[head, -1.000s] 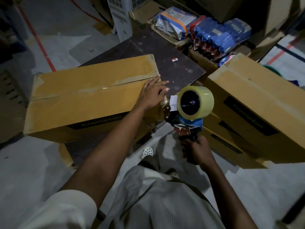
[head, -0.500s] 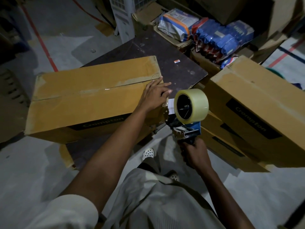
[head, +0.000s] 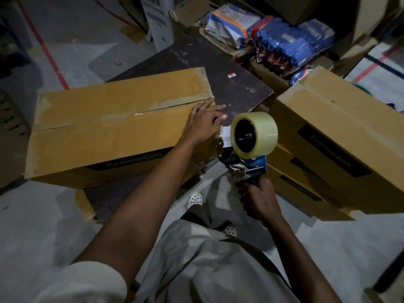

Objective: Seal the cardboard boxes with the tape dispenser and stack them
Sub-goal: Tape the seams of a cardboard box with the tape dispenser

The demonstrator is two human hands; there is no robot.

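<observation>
Dark platform, box unmoved; tape dispenser slightly higher.

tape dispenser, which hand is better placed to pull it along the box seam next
Right, probably. The right hand grips the tape dispenser by its handle, its front at the end of the cardboard box. The left hand lies flat on the box top by the seam, better suited to steadying.
</observation>
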